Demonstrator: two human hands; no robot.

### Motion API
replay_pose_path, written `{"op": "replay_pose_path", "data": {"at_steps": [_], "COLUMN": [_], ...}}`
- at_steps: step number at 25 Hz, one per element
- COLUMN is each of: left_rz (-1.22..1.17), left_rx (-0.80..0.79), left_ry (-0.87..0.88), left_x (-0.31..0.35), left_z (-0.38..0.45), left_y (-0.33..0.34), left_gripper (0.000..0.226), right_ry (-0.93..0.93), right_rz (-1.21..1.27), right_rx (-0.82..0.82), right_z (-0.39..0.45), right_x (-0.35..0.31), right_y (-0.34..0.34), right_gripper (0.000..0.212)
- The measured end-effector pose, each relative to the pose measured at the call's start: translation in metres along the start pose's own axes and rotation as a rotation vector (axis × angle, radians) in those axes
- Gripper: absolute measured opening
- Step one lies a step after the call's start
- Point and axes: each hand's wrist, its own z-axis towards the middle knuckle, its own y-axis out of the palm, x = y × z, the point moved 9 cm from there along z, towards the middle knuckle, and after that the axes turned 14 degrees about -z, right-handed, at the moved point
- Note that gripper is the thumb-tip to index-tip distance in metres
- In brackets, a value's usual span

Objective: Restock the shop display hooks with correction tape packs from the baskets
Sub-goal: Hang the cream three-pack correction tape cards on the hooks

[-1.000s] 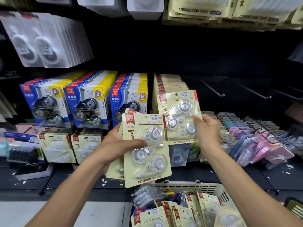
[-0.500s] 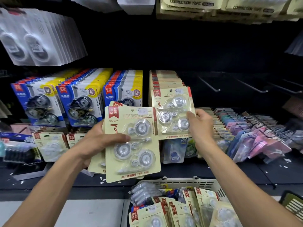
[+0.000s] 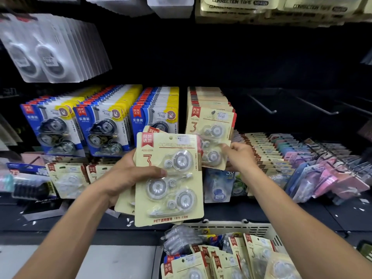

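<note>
Far left of the cream row of packs (image 3: 209,97), white packs (image 3: 50,51) hang high up, and below them three rows of blue and yellow packs (image 3: 96,125) fill the hooks right up to the cream row's left side. Lower left of that row, the left hand (image 3: 128,174) grips a small stack of cream packs (image 3: 167,178); its thumb lies across the front card, fingers curled behind, and at least two more cards show behind the front one. The stack is held in the air below and just left of the cream row, overlapping the row's front pack (image 3: 211,135). That front pack hangs on its hook, the peg showing through the hole at its top. The right hand (image 3: 239,156) pinches its lower right edge, fingers curled round the card. Straight below the cream row, near the bottom edge, a pale basket (image 3: 231,226) holds more cream packs standing on edge, with some clear-wrapped items at its left end. Right of the cream row, bare metal hooks (image 3: 261,105) stick out from the dark panel, and under them run rows of pastel packs (image 3: 322,168).
</note>
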Motion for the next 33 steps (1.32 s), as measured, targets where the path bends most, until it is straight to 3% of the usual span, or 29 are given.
{"op": "replay_pose_path", "data": {"at_steps": [4,6,8,10,12,16,19,22,28,33], "left_rz": [-0.047,-0.103,-0.203,-0.328,-0.42,-0.394,-0.4,-0.41,-0.477,-0.485], "left_rx": [0.051,0.086,0.128,0.167,0.164,0.167,0.204,0.235,0.252,0.234], "left_ry": [0.045,0.085,0.113,0.122,0.091,0.064,0.099,0.137,0.14,0.169], "left_x": [-0.008,-0.009,-0.011,-0.014,-0.022,-0.033,-0.034,-0.033,-0.033,-0.028], "left_z": [0.017,0.029,0.039,0.047,0.053,0.062,0.064,0.062,0.062,0.058], "left_y": [0.02,0.033,0.048,0.063,0.079,0.097,0.108,0.11,0.107,0.115], "left_gripper": [0.079,0.068,0.057,0.047,0.049,0.066,0.051,0.037,0.047,0.038], "right_ry": [-0.032,-0.145,-0.286,-0.329,-0.281,-0.154,-0.099,-0.098,-0.06,-0.1], "right_rz": [0.032,0.225,0.193,0.143,0.23,0.511,0.616,0.523,0.305,0.51], "right_rx": [0.12,-0.088,-0.389,-0.5,-0.412,-0.199,-0.018,0.149,0.25,0.26], "right_z": [-0.015,-0.036,-0.065,-0.076,-0.07,-0.059,-0.047,-0.037,-0.028,-0.027], "right_x": [-0.012,-0.029,-0.044,-0.04,-0.025,0.007,0.032,0.051,0.079,0.072], "right_y": [-0.018,-0.017,-0.008,-0.007,-0.022,-0.064,-0.103,-0.145,-0.167,-0.179], "right_gripper": [0.019,0.027,0.036,0.057,0.069,0.048,0.03,0.024,0.02,0.02]}}
